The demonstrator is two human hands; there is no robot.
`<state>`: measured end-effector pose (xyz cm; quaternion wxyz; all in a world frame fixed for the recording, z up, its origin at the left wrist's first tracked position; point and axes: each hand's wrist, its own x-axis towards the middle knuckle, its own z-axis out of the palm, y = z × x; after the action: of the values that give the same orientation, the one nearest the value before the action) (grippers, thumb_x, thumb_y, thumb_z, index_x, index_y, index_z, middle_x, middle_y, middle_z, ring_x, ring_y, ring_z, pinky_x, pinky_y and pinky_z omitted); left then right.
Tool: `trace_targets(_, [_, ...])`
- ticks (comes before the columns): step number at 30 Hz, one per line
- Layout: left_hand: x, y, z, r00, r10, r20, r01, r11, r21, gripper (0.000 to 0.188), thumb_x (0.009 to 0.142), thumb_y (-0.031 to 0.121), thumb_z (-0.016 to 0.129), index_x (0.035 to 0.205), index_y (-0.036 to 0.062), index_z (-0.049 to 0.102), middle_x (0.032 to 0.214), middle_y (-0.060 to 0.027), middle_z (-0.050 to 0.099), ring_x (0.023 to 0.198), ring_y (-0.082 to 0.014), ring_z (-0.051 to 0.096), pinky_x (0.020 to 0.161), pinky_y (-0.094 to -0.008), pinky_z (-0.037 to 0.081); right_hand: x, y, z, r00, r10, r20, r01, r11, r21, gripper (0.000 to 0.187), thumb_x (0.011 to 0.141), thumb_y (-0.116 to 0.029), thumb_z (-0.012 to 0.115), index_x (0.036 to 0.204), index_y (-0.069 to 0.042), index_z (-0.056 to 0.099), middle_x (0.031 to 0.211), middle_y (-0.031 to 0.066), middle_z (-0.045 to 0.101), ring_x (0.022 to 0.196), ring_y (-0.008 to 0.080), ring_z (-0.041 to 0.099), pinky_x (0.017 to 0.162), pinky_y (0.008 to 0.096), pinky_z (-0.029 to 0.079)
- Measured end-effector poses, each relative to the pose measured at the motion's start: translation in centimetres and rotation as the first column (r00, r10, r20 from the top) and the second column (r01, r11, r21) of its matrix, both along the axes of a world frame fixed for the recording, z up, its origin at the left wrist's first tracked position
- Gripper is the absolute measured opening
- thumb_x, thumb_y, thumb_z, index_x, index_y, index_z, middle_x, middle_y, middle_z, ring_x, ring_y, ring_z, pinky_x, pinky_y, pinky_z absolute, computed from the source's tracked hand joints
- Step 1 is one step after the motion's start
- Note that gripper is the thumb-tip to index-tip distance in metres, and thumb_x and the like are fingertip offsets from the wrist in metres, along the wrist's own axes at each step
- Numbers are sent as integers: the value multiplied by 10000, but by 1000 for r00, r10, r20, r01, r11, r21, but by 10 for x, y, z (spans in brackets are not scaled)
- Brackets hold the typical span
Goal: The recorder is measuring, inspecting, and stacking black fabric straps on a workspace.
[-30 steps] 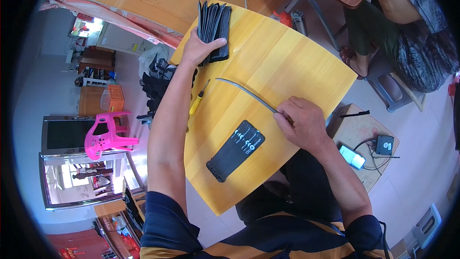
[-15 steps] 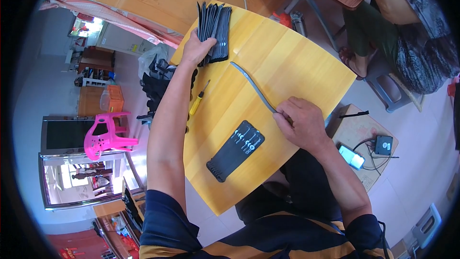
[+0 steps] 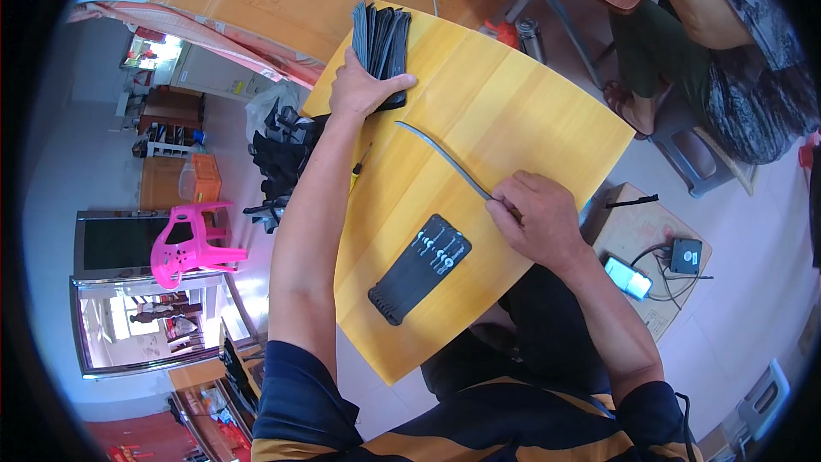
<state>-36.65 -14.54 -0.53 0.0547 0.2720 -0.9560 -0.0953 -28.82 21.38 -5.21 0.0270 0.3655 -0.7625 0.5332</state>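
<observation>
- The right hand (image 3: pixel 534 214) is over the right part of the tabletop (image 3: pixel 522 103), pinching one end of a thin grey strip (image 3: pixel 440 154) between thumb and fingers.
- The strip bows toward the tabletop's far-left corner; its free end stops short of the stack of black folded pieces (image 3: pixel 380 43). Whether it rests on the wood or hangs just above, I cannot tell.
- The left hand (image 3: pixel 363 85) is spread at the near end of that stack, by the far-left corner: fingers along the stack's left side, thumb stretched out wide to the right. How hard it presses, I cannot tell.
- For good control, the pinch seems best kept at the very end of the strip, leaving its length free and the curve easy to steer.
- The stack's upper edges fan apart, so light, even support from the fingers should suit it better than a squeeze; a push from the thumb could slide pieces toward the far edge.
- A flat black piece with pale tool shapes (image 3: pixel 419 269) lies well apart from both hands, toward the tabletop's near corner; it is worth keeping the strip off it.
- A yellow-handled screwdriver (image 3: pixel 356 175) lies near the left edge, partly hidden by the left forearm, which should be lifted clear to avoid rolling it.
</observation>
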Motion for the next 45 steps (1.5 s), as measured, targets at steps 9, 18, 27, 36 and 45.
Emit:
trace_targets(9, [-1,-24,-11,999,-35,-16,36,998,58,1398,543,594,929,1597,-14,239,1449,-280,541,1317,-385,581,1114,-432,473,0,1,2,1000,-5,-8,4,1000,-21,123,848,-74,735,813,-65,617,706,84,583,658,267,618,592,376,480])
trace_targets(18, [2,-28,5,991,-10,-131,63,912,404,1224,579,437,957,1518,-64,352,1333,-206,647,1217,-273,639,1071,-349,470,0,2,0,1000,11,23,-11,1000,-7,118,867,-105,724,838,-73,615,738,88,591,698,285,633,618,405,493])
trace_targets(27, [7,-9,30,995,-61,-80,96,818,567,957,684,335,923,1430,-41,456,1242,-148,672,1104,-222,661,998,-347,517,-1,1,-1,1000,1,4,-1,1000,-8,120,850,-92,743,836,-71,626,728,80,600,687,271,635,609,380,492])
trace_targets(36, [7,-15,21,994,-6,-110,63,849,524,972,686,334,922,1438,-50,440,1246,-161,669,1108,-229,660,1006,-348,516,0,3,-2,1000,14,0,-14,1000,7,109,858,-95,736,852,-72,629,745,82,610,712,274,646,630,386,501])
trace_targets(45, [-1,-29,6,992,-21,-123,64,933,354,1212,573,430,970,1505,-63,373,1324,-203,649,1191,-270,653,1045,-354,498,-2,3,0,1000,8,-3,-8,1000,10,102,855,-95,734,844,-71,636,749,85,620,709,275,646,625,382,504])
